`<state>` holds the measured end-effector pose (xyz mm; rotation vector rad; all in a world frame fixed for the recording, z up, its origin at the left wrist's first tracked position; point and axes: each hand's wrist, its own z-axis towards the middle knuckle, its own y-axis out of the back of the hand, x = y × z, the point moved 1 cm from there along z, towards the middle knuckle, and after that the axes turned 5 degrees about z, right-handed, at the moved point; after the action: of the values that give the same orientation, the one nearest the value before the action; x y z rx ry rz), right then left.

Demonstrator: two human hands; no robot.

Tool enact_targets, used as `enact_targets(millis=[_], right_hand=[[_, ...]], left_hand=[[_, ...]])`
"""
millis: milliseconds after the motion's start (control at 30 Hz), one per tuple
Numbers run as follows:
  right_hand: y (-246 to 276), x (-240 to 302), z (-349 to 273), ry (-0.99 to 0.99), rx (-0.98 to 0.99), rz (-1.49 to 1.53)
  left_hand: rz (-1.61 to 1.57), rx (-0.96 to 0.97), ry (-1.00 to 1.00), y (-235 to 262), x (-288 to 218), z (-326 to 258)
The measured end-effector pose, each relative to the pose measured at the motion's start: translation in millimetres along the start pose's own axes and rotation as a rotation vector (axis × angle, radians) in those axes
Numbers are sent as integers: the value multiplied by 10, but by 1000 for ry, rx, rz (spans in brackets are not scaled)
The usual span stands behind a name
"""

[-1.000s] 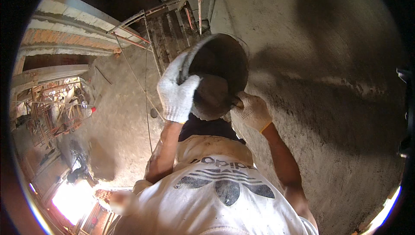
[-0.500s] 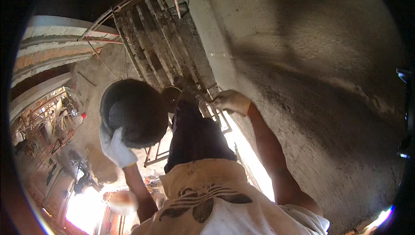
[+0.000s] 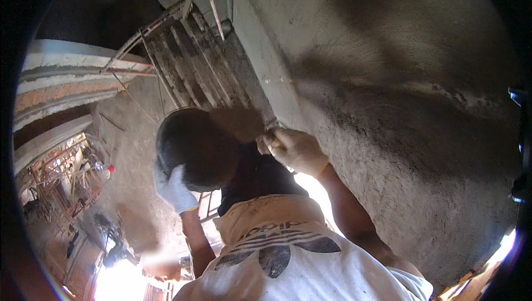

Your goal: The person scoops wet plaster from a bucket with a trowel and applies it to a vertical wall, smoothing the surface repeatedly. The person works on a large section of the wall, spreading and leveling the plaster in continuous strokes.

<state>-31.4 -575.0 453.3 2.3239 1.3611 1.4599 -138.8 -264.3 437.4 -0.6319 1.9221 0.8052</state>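
Note:
My left hand (image 3: 176, 188), in a white glove, grips the lower left rim of a round black bucket (image 3: 191, 143). The bucket is held up in front of my body, and its inside is too dark to make out. On the right, my gloved right hand (image 3: 296, 150) is closed near the wall. From its fingers a flat brown blade, apparently a trowel (image 3: 239, 122), reaches left to the bucket's edge. That blade is blurred, and its handle is mostly hidden in the fist.
A rough grey plastered wall (image 3: 399, 151) rises close on my right. Scaffold planks (image 3: 194, 68) with metal rails lie ahead. Bare concrete floor (image 3: 130, 151) shows lower down on the left, with a heap of rods and timber (image 3: 61, 173). Bright openings glare below.
The bucket and my left hand have moved right, toward my middle. My right hand has come nearer, and the brown blade now shows beside the bucket. The view has shifted slightly.

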Motion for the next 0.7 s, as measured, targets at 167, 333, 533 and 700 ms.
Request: enact_targets(millis=[167, 333, 533, 700], right_hand=[[-214, 454, -1, 347, -215, -734], [77, 750, -167, 255, -348, -832], [488, 849, -421, 281, -296, -981], [543, 695, -586, 330, -12, -586]], left_hand=[[-5, 225, -130, -528, -467, -248], [32, 309, -169, -822, -1048, -462], [179, 378, -552, -1055, -1601, -726], [115, 392, -518, -1042, -1721, -748]])
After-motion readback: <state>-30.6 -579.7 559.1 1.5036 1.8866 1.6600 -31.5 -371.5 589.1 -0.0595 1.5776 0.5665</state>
